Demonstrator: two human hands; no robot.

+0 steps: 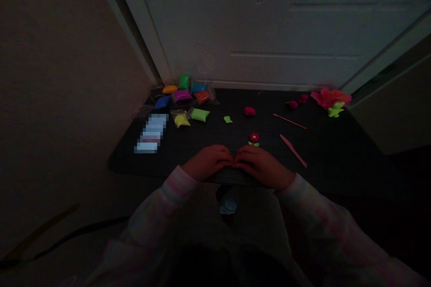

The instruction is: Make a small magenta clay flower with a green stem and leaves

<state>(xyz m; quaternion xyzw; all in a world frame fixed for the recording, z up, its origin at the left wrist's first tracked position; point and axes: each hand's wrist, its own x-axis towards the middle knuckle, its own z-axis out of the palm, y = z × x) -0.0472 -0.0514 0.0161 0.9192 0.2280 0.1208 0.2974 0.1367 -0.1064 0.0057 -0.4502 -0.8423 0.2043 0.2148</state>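
Observation:
Near the front edge of the dark table, my left hand (209,161) and my right hand (264,165) meet fingertip to fingertip. Both have their fingers pinched together; whatever lies between them is hidden or too small to make out. Just beyond my right hand is a small clay flower (254,137) with red petals, a yellow centre and green leaves. Farther back rest a red lump of clay (249,111) and a small light green piece of clay (228,119). To the right lie a pink plastic knife (292,150) and a thin pink stick (289,121).
Bagged clay in several colours, including a green pack (200,115) and a yellow one (182,120), occupies the table's back left. A blurred phone-like rectangle (151,133) lies at left. Small dark red pieces (293,104) and a pink ruffled object (332,98) sit back right, before a white door (269,31).

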